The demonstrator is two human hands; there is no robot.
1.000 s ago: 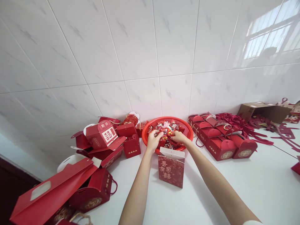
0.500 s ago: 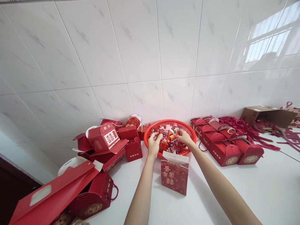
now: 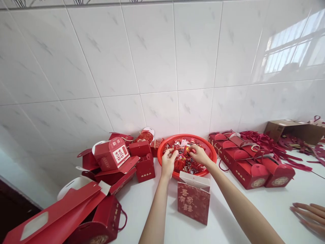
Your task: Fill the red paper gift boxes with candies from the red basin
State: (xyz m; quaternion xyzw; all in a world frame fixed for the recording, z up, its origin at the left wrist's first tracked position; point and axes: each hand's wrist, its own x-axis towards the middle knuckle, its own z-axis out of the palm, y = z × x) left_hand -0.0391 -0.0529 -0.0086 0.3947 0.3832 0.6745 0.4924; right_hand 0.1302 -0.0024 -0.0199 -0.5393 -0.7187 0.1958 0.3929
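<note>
A round red plastic basket (image 3: 212, 162) holds a heap of small wrapped candies (image 3: 180, 162), mostly red and shiny. My left hand (image 3: 169, 163) is over the basket's left side, thumb and fingers closed at a red-wrapped candy. Over the right side, my right hand (image 3: 200, 155) pinches at a candy with a red and yellow wrapper. The fingers partly hide both candies. Between my forearms, in front of the basket, stands an upright dark red paper box (image 3: 193, 203) with gold characters and its white-lined top open.
Several red gift boxes (image 3: 111, 157) lie piled on the left, with more (image 3: 73, 210) nearer me. Right of the basket stand rows of red boxes (image 3: 250, 169). Behind them are dark red ribbons (image 3: 256, 140) and a cardboard box (image 3: 286, 127). Another person's hand (image 3: 311, 215) rests at the right edge.
The view has tilted up a little, so everything sits lower. My hands stay over the candies with small finger movements. Another person's hand has come in at the right.
</note>
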